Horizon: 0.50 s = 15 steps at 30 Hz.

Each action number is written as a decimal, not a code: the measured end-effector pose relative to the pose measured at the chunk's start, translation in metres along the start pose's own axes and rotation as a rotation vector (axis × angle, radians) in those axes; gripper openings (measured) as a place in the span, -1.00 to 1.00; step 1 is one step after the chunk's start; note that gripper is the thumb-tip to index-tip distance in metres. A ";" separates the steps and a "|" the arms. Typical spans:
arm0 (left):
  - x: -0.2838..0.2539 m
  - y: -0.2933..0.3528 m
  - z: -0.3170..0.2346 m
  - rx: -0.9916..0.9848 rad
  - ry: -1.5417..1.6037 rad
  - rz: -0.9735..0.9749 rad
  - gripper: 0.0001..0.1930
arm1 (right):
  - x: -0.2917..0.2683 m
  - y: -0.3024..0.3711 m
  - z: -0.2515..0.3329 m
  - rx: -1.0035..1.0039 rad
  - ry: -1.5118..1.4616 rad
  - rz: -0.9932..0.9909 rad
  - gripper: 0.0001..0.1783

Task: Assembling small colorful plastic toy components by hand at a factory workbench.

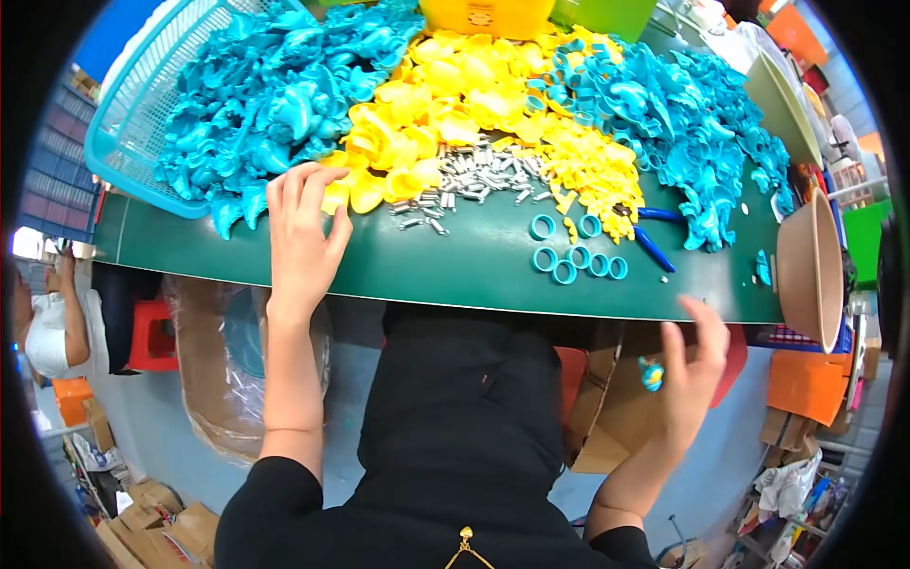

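My left hand [308,232] reaches over the table's left part, its fingertips at the border between a heap of glossy blue moulded plastic pieces [275,109] and a heap of yellow cupped pieces [408,133]. Its fingers are stretched with the thumb apart, and no held piece shows. Off the table's front edge at the right, my right hand [697,365] has thumb and fingers spread. Beside it, apart from the fingers, a small blue-and-yellow piece [651,374] appears in mid-air above an open cardboard box [616,408].
Small silver metal cylinders [474,175], little yellow parts [597,171] and several blue rings [565,272] lie on the green table [455,275]. Blue-handled pliers [654,248] lie beside them. A blue basket [128,142] stands left, a tan basin [813,270] right. Another person [66,327] sits far left.
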<state>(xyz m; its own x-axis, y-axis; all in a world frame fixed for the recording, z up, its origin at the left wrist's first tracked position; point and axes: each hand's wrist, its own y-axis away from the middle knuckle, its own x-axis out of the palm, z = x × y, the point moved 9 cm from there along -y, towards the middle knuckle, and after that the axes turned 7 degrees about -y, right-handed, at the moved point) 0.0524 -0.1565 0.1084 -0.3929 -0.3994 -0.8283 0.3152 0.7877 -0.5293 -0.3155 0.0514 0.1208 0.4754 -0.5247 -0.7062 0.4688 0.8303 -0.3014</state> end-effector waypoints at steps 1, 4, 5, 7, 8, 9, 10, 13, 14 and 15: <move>0.001 0.003 0.010 -0.030 -0.005 -0.012 -0.62 | 0.027 -0.004 0.018 -0.061 -0.101 0.096 -0.78; -0.007 0.008 0.041 -0.087 -0.152 -0.032 -0.62 | 0.096 -0.002 0.079 -0.300 -0.250 0.259 -0.87; -0.011 0.010 0.049 -0.136 -0.150 -0.012 -0.62 | 0.119 -0.001 0.088 -0.283 -0.345 0.343 -0.88; -0.015 0.014 0.058 -0.125 -0.210 -0.014 -0.62 | 0.152 -0.003 0.103 -0.274 -0.385 0.327 -0.88; -0.016 0.016 0.064 -0.113 -0.257 -0.018 -0.62 | 0.167 -0.008 0.110 -0.263 -0.384 0.299 -0.88; -0.016 0.018 0.070 -0.130 -0.278 -0.003 -0.62 | 0.183 -0.013 0.118 -0.269 -0.400 0.303 -0.88; -0.015 0.022 0.077 -0.167 -0.293 -0.001 -0.63 | 0.192 -0.020 0.124 -0.308 -0.316 0.201 -0.87; -0.021 0.031 0.096 -0.289 -0.336 -0.081 -0.66 | 0.209 -0.027 0.132 -0.338 -0.187 0.085 -0.86; -0.019 0.033 0.100 -0.296 -0.343 -0.080 -0.66 | 0.213 -0.027 0.128 -0.321 -0.121 0.073 -0.86; -0.015 0.032 0.100 -0.252 -0.429 -0.064 -0.67 | 0.213 -0.026 0.129 -0.365 -0.147 0.038 -0.87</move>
<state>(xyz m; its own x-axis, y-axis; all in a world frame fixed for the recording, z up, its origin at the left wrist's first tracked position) 0.1542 -0.1726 0.0853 0.0023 -0.5654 -0.8248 0.0631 0.8232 -0.5642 -0.1302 -0.1057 0.0613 0.6014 -0.4919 -0.6295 0.1660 0.8477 -0.5039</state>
